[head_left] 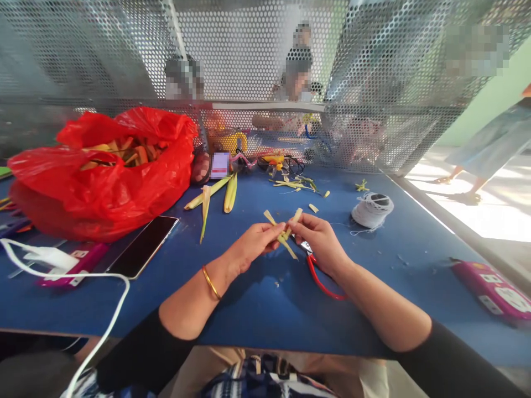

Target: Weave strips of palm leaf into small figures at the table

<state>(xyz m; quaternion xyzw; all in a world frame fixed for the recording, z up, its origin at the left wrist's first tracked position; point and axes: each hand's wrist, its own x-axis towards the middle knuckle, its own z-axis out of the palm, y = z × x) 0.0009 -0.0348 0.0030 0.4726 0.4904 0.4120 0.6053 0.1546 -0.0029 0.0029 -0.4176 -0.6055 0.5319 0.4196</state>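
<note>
The left hand [267, 237] and the right hand [313, 231] come near each other above the blue surface [249, 315], and both pinch, between thumb and fingers, the pale green strips [291, 250], which cross each other in the middle. The strips are therefore between the two hands, with their ends sticking out. Under the right hand lies a tool with red handle [317, 279] (its metal part is partly hidden, so I cannot tell its exact kind). To the right of it, well apart, there is a roll of white string [371, 211], and behind this roll a small green piece [362, 186]. At the left stands a red plastic bag [95, 207], which holds many leaf pieces; a dark phone [145, 247] lies just beside it. Between bag and hands, some longer leaf pieces [230, 193] rest on the surface.
</note>
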